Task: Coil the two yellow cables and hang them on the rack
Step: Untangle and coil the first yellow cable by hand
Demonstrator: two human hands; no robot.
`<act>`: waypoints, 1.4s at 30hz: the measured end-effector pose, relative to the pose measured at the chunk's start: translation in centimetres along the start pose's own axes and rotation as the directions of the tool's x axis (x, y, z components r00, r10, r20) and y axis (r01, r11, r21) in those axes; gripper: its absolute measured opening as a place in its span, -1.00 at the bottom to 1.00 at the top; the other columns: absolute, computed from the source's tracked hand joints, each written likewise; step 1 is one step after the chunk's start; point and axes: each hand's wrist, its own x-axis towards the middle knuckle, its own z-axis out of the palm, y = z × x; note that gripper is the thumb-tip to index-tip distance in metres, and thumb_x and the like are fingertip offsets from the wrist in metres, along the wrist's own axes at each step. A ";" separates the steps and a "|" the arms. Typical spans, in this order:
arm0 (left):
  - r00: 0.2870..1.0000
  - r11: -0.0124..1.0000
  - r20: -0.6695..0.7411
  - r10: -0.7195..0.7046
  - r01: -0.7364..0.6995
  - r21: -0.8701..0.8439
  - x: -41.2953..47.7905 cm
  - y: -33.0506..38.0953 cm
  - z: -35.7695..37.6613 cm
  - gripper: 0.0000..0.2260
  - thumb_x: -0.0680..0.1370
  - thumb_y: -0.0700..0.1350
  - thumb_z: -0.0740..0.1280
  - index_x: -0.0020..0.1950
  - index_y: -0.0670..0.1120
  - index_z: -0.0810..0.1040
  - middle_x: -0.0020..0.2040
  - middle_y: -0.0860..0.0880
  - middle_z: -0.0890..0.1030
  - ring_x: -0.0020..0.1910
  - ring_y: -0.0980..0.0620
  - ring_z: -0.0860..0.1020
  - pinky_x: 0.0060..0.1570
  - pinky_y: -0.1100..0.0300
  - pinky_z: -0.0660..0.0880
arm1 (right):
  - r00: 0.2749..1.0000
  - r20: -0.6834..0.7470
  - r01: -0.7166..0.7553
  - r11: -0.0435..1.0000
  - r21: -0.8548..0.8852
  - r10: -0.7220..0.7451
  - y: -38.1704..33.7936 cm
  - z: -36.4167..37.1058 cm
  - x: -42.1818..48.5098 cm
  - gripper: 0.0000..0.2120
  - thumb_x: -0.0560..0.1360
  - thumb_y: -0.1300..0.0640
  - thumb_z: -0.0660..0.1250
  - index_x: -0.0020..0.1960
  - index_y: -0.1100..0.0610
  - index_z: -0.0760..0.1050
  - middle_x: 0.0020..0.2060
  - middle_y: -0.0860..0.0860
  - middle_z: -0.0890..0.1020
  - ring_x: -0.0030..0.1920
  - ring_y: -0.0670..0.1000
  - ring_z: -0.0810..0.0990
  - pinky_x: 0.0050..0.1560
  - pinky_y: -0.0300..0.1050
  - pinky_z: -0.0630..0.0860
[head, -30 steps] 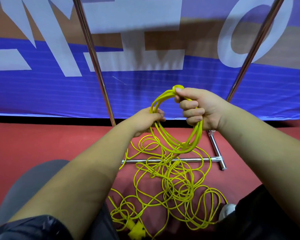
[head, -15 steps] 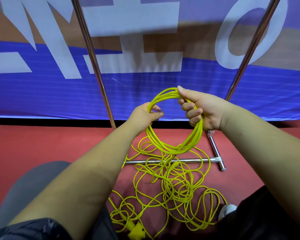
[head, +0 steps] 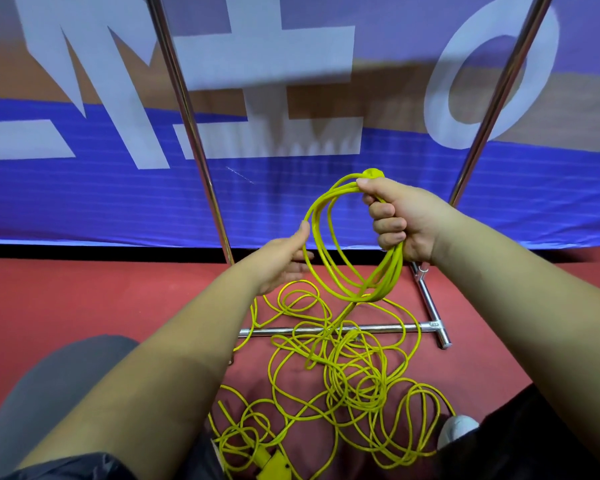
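Gripping the coil [head: 390,271] in the right hand [head: 406,220], with fingers [head: 383,211] curling tight round the gathered strands at its upper right. Hanging as a tall oval below and to the left of that fist, long axis running roughly up and down, from the plug [head: 373,174] poking out above the thumb to a low point under the knuckles. Reaching in with the left hand [head: 284,261], thumb straight and fingers relaxed, clasping nothing. Meeting the coil's left edge right at those fingertips, touching or just beside, hard telling which. Trailing one strand from the coil's bottom down into the loose cable [head: 354,382]. Sprawling in tangled loops on the floor [head: 84,299] well below both hands, and lying across the base bar of the rack [head: 378,329]. Ending near the lower edge in a yellow socket block [head: 272,465]. Standing beyond the fingers, the rack's two slanting poles and a blue banner [head: 84,202].
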 end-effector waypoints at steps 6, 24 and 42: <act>0.974 0.920 -0.064 -0.216 0.225 0.320 -0.3 -4.0 2.9 -0.52 0.74 0.14 0.04 0.51 -0.12 0.41 0.39 -0.15 0.57 0.03 -0.14 0.64 0.04 0.05 0.54 | 0.994 -0.088 0.085 0.982 0.166 -0.071 -0.5 -0.8 -0.1 -0.69 0.62 -0.11 0.42 -0.16 0.02 0.41 -0.49 -0.12 0.29 -0.61 -0.15 0.18 -0.64 -0.29 0.10; 0.827 0.215 0.146 -0.543 -0.031 0.976 2.0 -9.9 3.6 -0.78 0.71 -0.09 0.20 0.19 0.11 0.63 0.00 -0.03 0.62 -0.08 -0.05 0.52 0.00 0.10 0.48 | 0.988 0.001 0.137 0.874 0.467 -0.155 -2.7 -5.3 -1.2 -0.66 0.62 -0.15 0.41 -0.18 0.03 0.44 -0.55 -0.13 0.28 -0.66 -0.13 0.23 -0.69 -0.29 0.12; 0.969 0.977 -0.227 -0.097 0.136 0.165 -4.6 15.8 -0.6 -0.87 0.64 -0.24 0.27 -0.11 -0.17 0.51 -0.43 -0.02 0.48 -0.35 0.04 0.50 -0.21 0.07 0.64 | 0.968 -0.066 0.234 0.966 -0.112 -0.242 -2.0 -3.3 1.5 -0.67 0.62 -0.11 0.40 -0.19 0.01 0.38 -0.46 -0.03 0.30 -0.57 -0.06 0.18 -0.54 -0.25 0.11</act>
